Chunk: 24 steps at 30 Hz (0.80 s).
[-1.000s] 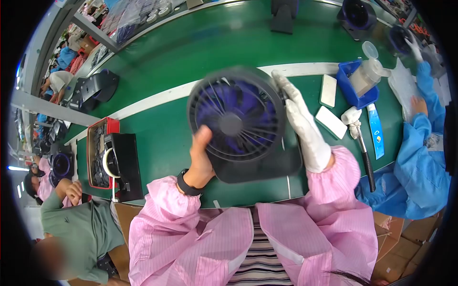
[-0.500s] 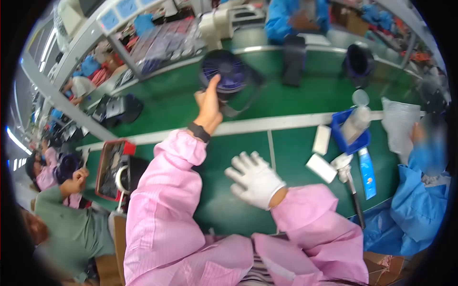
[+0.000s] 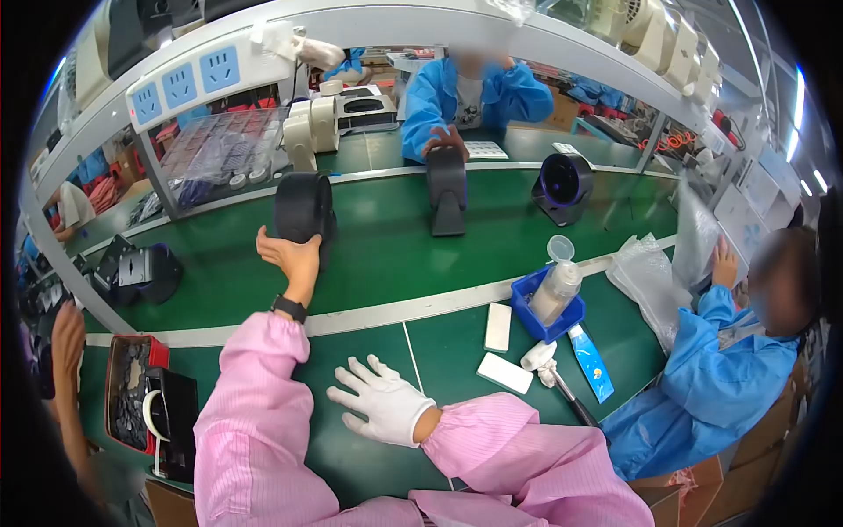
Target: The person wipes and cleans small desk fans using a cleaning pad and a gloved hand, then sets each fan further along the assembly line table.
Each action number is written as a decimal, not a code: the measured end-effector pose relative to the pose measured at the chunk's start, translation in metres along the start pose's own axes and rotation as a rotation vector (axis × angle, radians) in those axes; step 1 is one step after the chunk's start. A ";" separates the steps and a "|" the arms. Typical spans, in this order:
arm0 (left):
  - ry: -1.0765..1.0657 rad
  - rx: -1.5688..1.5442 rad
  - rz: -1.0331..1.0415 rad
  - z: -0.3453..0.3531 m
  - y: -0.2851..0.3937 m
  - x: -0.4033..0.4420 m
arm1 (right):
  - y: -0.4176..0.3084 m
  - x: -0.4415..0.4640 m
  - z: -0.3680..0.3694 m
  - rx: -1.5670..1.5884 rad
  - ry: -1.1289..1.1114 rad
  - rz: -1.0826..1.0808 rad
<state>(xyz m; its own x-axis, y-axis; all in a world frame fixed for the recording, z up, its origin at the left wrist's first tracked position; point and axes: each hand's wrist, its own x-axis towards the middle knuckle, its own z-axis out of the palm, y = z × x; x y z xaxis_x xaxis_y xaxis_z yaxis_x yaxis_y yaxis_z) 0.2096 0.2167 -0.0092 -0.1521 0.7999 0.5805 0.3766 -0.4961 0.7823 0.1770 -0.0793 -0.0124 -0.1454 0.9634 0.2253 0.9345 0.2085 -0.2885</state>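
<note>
A black desk fan [image 3: 299,204] stands on the green belt in front of me, turned nearly edge-on. My bare left hand [image 3: 294,262], a dark band on its wrist, is closed on the fan's lower part, with some fingers hidden against it. My right hand [image 3: 379,402], in a white glove, lies palm down with fingers spread on the green worktable [image 3: 351,474] and holds nothing. Right of it are two white blocks [image 3: 498,328], a blue bin [image 3: 551,333] with a clear bottle [image 3: 557,294], a blue tube [image 3: 591,364] and a black-handled tool with a white head [image 3: 562,386].
Two more black fans, one edge-on [image 3: 447,189] and one facing me [image 3: 563,189], stand along the belt. Across it, a person in blue touches the edge-on fan. Another person in blue sits right, beside plastic bags [image 3: 650,281]. A red box [image 3: 132,386] of dark parts stands left.
The fan in my left hand has gone from tilted, grille towards me, to upright on the belt. The view has shifted. The person opposite now has a hand on a fan.
</note>
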 end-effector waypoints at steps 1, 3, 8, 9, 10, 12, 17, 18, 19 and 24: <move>0.073 -0.002 0.046 -0.010 0.016 -0.003 | 0.001 0.006 0.002 0.004 0.011 0.006; 0.096 -0.390 0.196 -0.038 0.058 -0.004 | 0.005 0.019 0.006 0.008 0.023 0.019; -0.640 -1.256 0.389 -0.174 0.171 -0.020 | 0.024 0.051 0.003 0.025 0.060 -0.003; -0.879 -1.512 0.331 -0.198 0.183 -0.030 | 0.029 0.055 0.008 0.075 0.124 -0.023; -1.128 -1.732 0.214 -0.221 0.194 -0.041 | 0.040 0.062 0.028 -0.015 0.170 -0.048; -1.356 -2.039 0.139 -0.230 0.198 -0.049 | 0.042 0.066 0.035 -0.041 0.190 -0.034; -1.151 -2.629 0.217 -0.222 0.207 -0.085 | 0.030 0.065 0.013 0.035 0.146 0.009; -1.118 -2.650 0.276 -0.218 0.206 -0.087 | 0.030 0.065 0.012 0.023 0.147 0.009; -1.084 -2.670 0.335 -0.215 0.205 -0.089 | 0.030 0.065 0.012 0.012 0.146 0.005; -1.215 -2.681 0.311 -0.220 0.199 -0.094 | 0.027 0.066 0.010 -0.004 0.109 0.005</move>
<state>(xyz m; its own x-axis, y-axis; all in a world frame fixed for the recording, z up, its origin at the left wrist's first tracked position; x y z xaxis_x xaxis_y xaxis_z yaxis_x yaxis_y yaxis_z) 0.0984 -0.0318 0.1417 0.0823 0.1010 0.9915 -0.5817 0.8127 -0.0345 0.1893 -0.0082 -0.0149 -0.1044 0.9404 0.3237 0.9365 0.2025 -0.2862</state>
